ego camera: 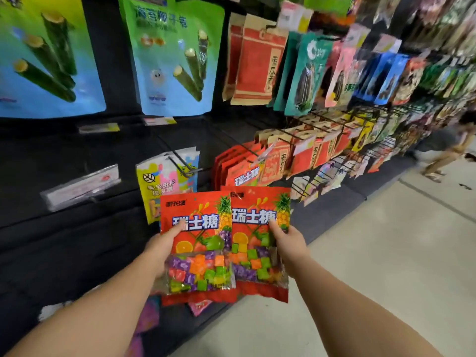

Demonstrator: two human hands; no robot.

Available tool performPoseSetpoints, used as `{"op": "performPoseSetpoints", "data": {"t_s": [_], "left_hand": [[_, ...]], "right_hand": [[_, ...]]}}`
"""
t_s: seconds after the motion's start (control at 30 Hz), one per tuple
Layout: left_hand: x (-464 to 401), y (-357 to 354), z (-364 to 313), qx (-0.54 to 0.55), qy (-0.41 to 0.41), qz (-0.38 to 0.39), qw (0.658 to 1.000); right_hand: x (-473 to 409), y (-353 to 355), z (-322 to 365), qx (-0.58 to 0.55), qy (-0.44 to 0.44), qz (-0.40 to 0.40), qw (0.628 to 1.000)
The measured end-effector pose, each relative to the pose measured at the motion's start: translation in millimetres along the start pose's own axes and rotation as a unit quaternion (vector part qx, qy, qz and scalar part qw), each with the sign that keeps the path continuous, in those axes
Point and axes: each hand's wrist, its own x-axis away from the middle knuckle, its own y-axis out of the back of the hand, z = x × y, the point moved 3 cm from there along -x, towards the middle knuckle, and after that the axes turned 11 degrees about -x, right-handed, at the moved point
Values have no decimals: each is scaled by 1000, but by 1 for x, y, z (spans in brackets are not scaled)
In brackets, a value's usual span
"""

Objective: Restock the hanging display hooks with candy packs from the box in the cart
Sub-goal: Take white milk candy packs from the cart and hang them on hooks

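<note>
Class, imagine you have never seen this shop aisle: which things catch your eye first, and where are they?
First come two red candy packs held side by side low in the centre, one gripped by the left hand, the left pack, and one by the right hand, the right pack. Next, the big green-and-blue snack bags hang at upper left. A row of matching red packs hangs just behind the hands.

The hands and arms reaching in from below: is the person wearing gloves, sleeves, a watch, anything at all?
Nothing shows on them. The left hand and right hand are bare, with no gloves or rings visible. Both forearms are uncovered as far as the frame shows, with no sleeve, watch or bracelet in view.
</note>
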Motion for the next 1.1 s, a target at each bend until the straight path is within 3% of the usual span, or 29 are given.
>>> {"op": "performPoseSetpoints", "data": {"t_s": [0.13, 0.33, 0.73, 1.1], "left_hand": [[-32, -10, 13, 41, 1, -34, 999], [-10, -64, -1, 69, -30, -131, 989], [4, -120, -5, 157, -15, -142, 977], [7, -122, -2, 144, -11, -158, 977]], "right_hand": [[-74, 0, 3, 55, 44, 50, 996], [-139, 16, 37, 93, 21, 134, 986], [-181, 12, 49, 52, 30, 223, 973], [-194, -5, 56, 43, -15, 251, 967]]}}
